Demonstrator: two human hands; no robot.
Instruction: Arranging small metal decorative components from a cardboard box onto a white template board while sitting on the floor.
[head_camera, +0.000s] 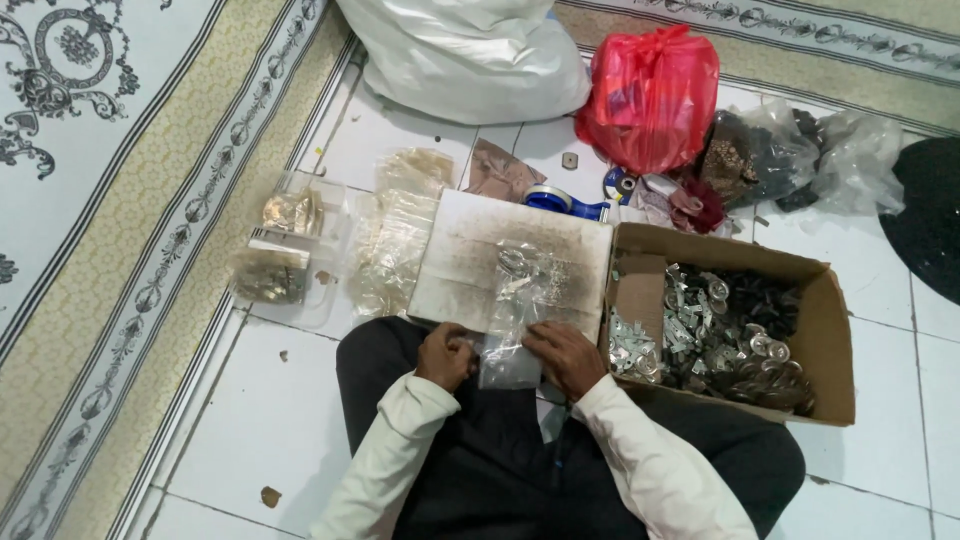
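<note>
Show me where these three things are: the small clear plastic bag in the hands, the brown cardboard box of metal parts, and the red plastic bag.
small clear plastic bag (508, 335): head view, middle of the bag.
brown cardboard box (832, 345): head view, right wall.
red plastic bag (650, 95): head view, centre of the bulge.

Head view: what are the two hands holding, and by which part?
Both hold one small clear plastic bag: the left hand pinches its lower left edge, the right hand its lower right edge. The bag's top lies on the stained board.

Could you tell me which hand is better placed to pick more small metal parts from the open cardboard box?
The right hand: it lies beside the open cardboard box, while the left hand grips the small clear plastic bag farther away.
</note>
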